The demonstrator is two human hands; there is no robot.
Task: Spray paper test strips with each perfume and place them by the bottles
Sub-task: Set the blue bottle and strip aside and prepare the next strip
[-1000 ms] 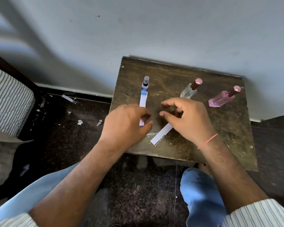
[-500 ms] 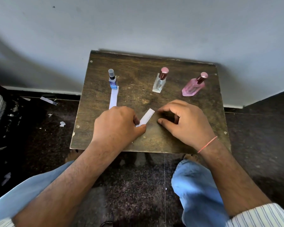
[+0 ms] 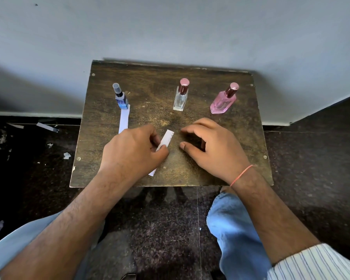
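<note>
Small wooden table (image 3: 240, 150) against the wall (image 3: 170, 27), three perfume bottles upright along its far side.

Far left: blue bottle (image 3: 121, 100) with clear cap. A paper strip (image 3: 124, 119) lies flat right in front of it, far end touching the bottle base, near end running under the left hand.

Left hand (image 3: 132, 153): curled, thumb and fingers pinched on a second paper strip (image 3: 166, 139). Strip is angled, far end pointing up-right toward the clear bottle, near end poking out below the hand near the table's near edge.

Centre far: clear bottle (image 3: 181, 98) with dark pink cap, no strip beside it.

Right hand (image 3: 216, 147): empty, fingers loosely curled, thumb out, a narrow gap between thumb and fingers. Just right of the held strip, not touching it. Orange thread on the wrist.

Far right: pink bottle (image 3: 223, 102), pink cap, no strip beside it.

Paper scraps (image 3: 48, 127) on the dark floor left of the table.
</note>
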